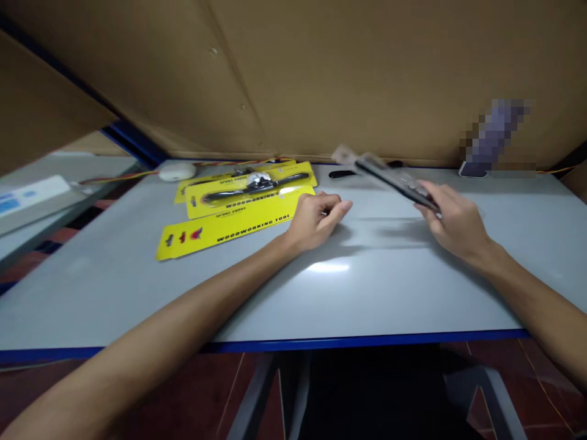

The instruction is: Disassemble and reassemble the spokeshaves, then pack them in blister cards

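Note:
My left hand (318,219) rests at the right end of a yellow spokeshave card (229,226). Its fingers are curled in, the thumb points right, and nothing shows in its grasp. Over the table's right side, my right hand (454,220) grips the near end of a clear plastic blister shell (373,168) with a long dark strip along it. The shell is tilted, its far end raised to the left, and motion blurs it. Behind it on the table lies a black handle-like piece (342,174), partly hidden.
Beyond the bare card lie carded spokeshaves (257,182), overlapping. A white rounded object (177,172) with twisted wires sits at the back left. A pixelated purple upright item (493,140) leans on the brown back panel (321,73). The grey table (367,299) has a blue front edge.

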A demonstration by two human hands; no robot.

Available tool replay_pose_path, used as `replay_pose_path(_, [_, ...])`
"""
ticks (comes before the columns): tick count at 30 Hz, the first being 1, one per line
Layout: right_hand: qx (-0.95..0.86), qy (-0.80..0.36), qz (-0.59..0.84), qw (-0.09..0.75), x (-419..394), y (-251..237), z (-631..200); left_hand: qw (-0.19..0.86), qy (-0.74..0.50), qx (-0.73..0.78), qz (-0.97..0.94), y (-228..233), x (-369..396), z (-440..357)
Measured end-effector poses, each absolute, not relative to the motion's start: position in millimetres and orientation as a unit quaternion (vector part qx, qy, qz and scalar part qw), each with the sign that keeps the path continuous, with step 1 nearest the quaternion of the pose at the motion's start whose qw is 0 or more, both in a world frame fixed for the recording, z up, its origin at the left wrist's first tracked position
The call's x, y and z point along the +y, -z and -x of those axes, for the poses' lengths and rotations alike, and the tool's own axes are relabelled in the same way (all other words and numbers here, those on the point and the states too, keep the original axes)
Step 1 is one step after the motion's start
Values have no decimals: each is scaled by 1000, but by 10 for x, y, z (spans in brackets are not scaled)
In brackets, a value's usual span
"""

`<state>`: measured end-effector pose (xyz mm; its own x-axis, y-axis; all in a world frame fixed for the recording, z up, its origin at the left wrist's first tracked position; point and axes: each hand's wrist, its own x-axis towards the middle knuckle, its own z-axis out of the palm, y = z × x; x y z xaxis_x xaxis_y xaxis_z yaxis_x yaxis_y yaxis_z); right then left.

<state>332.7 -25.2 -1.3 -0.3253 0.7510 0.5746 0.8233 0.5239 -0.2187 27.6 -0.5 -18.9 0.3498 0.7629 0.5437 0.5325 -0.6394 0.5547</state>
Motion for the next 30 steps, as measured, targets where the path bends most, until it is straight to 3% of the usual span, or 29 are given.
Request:
replay_pose_path(3, [-753,-17,491,437,-224,-41,-3347,103,-366,420,-824,124,98,-119])
replay_pose_path(6, [-688,-174,473,523,-223,-83,-3305,-6,-282,470,-836,1,221,77])
replay_pose_path(9, [-634,-288,454,557,-249,-114,-3245,-100,-198,566,-794,-140,300,235])
replay_pose_path(11, [-633,-306,468,535,-276,-124,-3227,-113,-154,648,-738,-203,311,295])
replay_pose_path(14, [-708,-270,504,415,-324,-115,-3236,-89,-94,715,-687,-217,278,306])
replay_pose_path(19, [-834,-131,480,237,-350,-73,-3254,-74,13,692,-718,-110,172,125])
replay_pose_path(24, [-865,-55,435,245,-259,-29,-3301,-105,40,635,-764,-36,80,-109])
replay_pose_path(30, [-823,-9,479,307,-248,24,-3365,-75,34,646,-759,-40,64,-115])
